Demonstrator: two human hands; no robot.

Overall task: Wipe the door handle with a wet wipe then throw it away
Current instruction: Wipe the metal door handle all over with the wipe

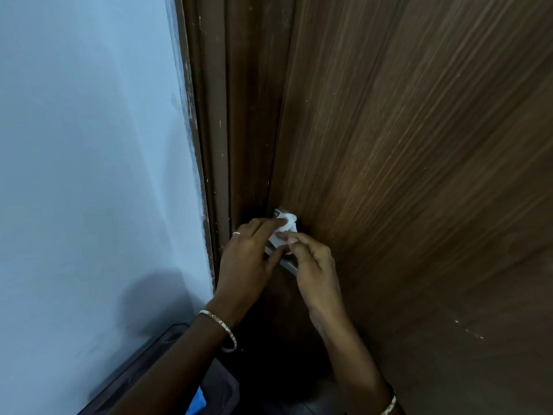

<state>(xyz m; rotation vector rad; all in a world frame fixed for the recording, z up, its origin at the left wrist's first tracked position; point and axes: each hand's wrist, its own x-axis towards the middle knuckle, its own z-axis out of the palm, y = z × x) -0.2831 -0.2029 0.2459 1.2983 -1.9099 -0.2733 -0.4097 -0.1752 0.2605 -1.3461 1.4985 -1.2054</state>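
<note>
A metal door handle (288,266) is fixed to the brown wooden door (419,160), low near its left edge. A small white wet wipe (285,227) is pressed against the handle's upper part. My left hand (251,253), with a ring and a bangle on the wrist, has its fingertips on the wipe's top. My right hand (311,259) pinches the wipe's lower edge between thumb and fingers. Both hands cover most of the handle; only its top corner and a lower strip show.
The dark door frame (221,145) runs to the left of the door, and a pale blue wall (89,175) lies left of that. A dark bin (218,387) with something blue inside stands on the floor below my left forearm.
</note>
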